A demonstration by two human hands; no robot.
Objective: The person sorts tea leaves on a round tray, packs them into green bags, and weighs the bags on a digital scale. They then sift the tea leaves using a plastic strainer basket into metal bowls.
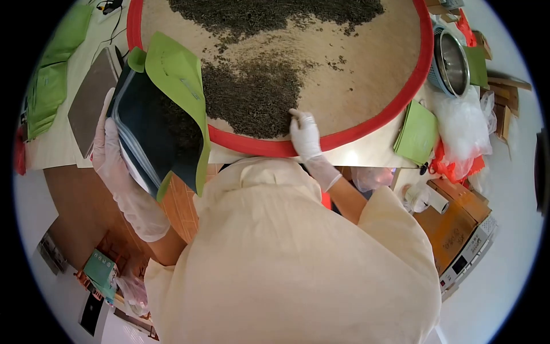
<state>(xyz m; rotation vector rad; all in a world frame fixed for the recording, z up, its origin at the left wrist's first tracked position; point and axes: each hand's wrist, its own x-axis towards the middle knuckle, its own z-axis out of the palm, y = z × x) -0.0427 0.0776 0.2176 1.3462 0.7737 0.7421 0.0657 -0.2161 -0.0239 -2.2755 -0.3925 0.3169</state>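
My left hand [109, 146], in a white glove, grips the side of a green pouch [175, 71]. The pouch's mouth gapes open, showing a dark lining and dark dried leaves inside. My right hand [305, 136], gloved too, is at the near rim of a round tray [366, 86] with a red edge. Its fingers are curled, with the fingertips at the right edge of a heap of dried leaves [252, 97], which look like tea. Whether anything is between those fingers is hidden. A larger heap of leaves [258, 14] lies at the tray's far side.
Left of the pouch are a flat grey-brown laptop-like slab [94, 100] and more green pouches [48, 97]. To the right are flat green pouches [416, 133], a metal bowl [452, 63], clear plastic bags [464, 123] and a cardboard box [452, 223] below table height.
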